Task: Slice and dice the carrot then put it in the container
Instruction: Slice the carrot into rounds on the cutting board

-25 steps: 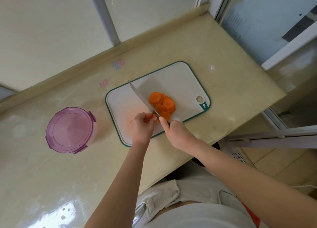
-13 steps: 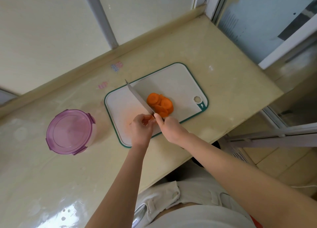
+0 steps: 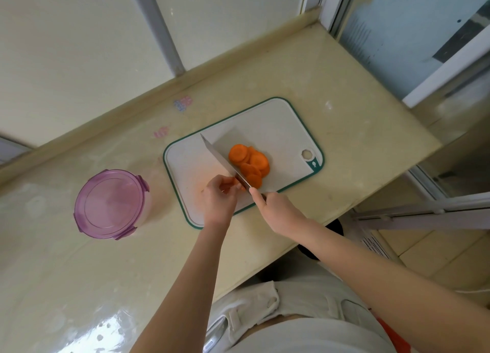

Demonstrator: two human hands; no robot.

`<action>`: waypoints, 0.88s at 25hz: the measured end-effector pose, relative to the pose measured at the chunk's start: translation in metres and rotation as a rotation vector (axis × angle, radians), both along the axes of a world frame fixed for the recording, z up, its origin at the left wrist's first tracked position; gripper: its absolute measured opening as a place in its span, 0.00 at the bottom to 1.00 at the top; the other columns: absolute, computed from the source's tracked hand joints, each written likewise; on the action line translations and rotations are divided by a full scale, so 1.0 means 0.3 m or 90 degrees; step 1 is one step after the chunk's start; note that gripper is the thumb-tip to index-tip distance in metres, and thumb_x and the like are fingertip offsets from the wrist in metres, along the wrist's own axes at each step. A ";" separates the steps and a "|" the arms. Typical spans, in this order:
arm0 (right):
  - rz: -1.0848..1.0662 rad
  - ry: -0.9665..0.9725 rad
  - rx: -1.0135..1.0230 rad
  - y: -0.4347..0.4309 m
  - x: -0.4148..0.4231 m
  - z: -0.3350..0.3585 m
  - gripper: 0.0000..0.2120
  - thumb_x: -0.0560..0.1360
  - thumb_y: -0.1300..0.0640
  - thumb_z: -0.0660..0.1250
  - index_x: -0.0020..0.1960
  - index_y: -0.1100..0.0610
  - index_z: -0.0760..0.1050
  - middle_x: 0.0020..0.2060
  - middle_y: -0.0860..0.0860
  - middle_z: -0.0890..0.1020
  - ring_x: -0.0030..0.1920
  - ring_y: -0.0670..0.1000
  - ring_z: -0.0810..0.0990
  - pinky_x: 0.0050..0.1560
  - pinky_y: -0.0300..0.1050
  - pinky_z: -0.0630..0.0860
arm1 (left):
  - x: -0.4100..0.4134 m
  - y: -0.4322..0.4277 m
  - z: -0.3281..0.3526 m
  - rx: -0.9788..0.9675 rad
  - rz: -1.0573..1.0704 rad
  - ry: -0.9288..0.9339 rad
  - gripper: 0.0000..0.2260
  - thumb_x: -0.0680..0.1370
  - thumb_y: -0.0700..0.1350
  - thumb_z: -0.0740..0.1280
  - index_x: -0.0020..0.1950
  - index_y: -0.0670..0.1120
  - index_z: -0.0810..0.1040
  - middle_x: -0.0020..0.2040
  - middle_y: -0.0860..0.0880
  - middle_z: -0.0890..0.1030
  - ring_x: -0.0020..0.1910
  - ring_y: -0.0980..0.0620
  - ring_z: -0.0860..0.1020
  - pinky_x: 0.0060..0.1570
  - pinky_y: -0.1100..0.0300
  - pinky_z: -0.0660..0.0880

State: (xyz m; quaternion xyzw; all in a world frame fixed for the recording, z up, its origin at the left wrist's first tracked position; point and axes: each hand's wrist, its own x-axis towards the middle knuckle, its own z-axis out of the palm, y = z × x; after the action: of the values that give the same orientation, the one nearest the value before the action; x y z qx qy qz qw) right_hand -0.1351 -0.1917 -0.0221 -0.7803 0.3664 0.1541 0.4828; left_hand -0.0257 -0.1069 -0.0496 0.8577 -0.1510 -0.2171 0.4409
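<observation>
The left hand (image 3: pixel 218 197) pinches the carrot stub (image 3: pixel 236 182) with curled fingers. The right hand (image 3: pixel 275 209) grips the knife (image 3: pixel 224 161), fingers wrapped tight, beside the slices (image 3: pixel 249 161) on the board (image 3: pixel 278 124).

On a green-rimmed white cutting board (image 3: pixel 281 124), the right hand (image 3: pixel 278 210) grips a broad steel knife (image 3: pixel 218 157) against an orange carrot stub (image 3: pixel 236 183) pinched by the left hand (image 3: pixel 218 199). At the knife's 3 o'clock pile cut orange rounds (image 3: pixel 249 161); a purple-lidded round container (image 3: pixel 110 204) stands at the board's 8 o'clock

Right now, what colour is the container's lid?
The lid is translucent purple, clearest in the head view.
</observation>
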 end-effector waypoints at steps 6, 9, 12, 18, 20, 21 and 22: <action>-0.042 -0.034 0.002 -0.034 0.005 -0.025 0.29 0.81 0.39 0.47 0.31 0.58 0.64 0.27 0.53 0.69 0.29 0.51 0.69 0.38 0.46 0.68 | -0.013 0.008 -0.009 -0.030 -0.031 -0.011 0.07 0.73 0.38 0.71 0.48 0.46 0.78 0.47 0.50 0.77 0.43 0.56 0.76 0.46 0.71 0.73; -0.047 -0.035 0.008 -0.033 0.004 -0.027 0.28 0.81 0.40 0.47 0.30 0.57 0.64 0.26 0.51 0.68 0.28 0.49 0.68 0.37 0.45 0.66 | -0.010 0.008 -0.014 -0.009 -0.033 0.004 0.05 0.73 0.40 0.70 0.46 0.46 0.75 0.47 0.50 0.76 0.44 0.54 0.76 0.44 0.69 0.72; -0.068 -0.040 0.018 -0.022 0.007 -0.027 0.28 0.81 0.39 0.47 0.30 0.56 0.63 0.26 0.50 0.68 0.27 0.49 0.68 0.34 0.43 0.65 | -0.007 0.013 -0.012 0.038 -0.052 0.005 0.04 0.75 0.42 0.69 0.44 0.44 0.75 0.41 0.51 0.78 0.41 0.55 0.74 0.38 0.73 0.68; -0.073 -0.046 0.028 -0.017 0.006 -0.023 0.28 0.81 0.39 0.48 0.30 0.56 0.63 0.25 0.50 0.68 0.27 0.48 0.68 0.34 0.42 0.65 | -0.019 0.020 -0.008 0.013 0.040 0.041 0.05 0.77 0.45 0.67 0.48 0.46 0.73 0.41 0.51 0.76 0.43 0.47 0.78 0.39 0.55 0.79; -0.072 -0.051 0.031 -0.009 -0.008 -0.018 0.27 0.81 0.40 0.49 0.30 0.56 0.64 0.25 0.50 0.69 0.28 0.48 0.69 0.34 0.41 0.66 | -0.032 0.016 0.006 -0.029 0.047 0.071 0.05 0.78 0.44 0.65 0.52 0.44 0.75 0.43 0.49 0.79 0.42 0.47 0.80 0.36 0.66 0.78; -0.072 -0.053 0.031 -0.004 -0.015 -0.017 0.27 0.81 0.41 0.49 0.30 0.55 0.64 0.25 0.50 0.69 0.28 0.48 0.69 0.33 0.41 0.65 | -0.040 0.011 0.014 -0.048 0.041 0.086 0.06 0.78 0.43 0.65 0.54 0.43 0.75 0.44 0.47 0.79 0.42 0.48 0.80 0.36 0.70 0.76; -0.072 -0.057 0.031 0.000 -0.020 -0.013 0.27 0.82 0.41 0.49 0.30 0.55 0.64 0.25 0.50 0.69 0.28 0.48 0.69 0.33 0.41 0.65 | -0.048 0.006 0.018 -0.060 0.031 0.096 0.08 0.78 0.42 0.65 0.55 0.42 0.75 0.45 0.46 0.80 0.43 0.49 0.79 0.37 0.71 0.75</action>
State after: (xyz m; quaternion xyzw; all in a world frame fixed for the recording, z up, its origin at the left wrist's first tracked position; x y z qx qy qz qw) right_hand -0.1410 -0.1915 -0.0261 -0.7526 0.3841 0.1007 0.5253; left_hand -0.0400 -0.1050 -0.0441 0.8205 -0.1068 -0.2631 0.4962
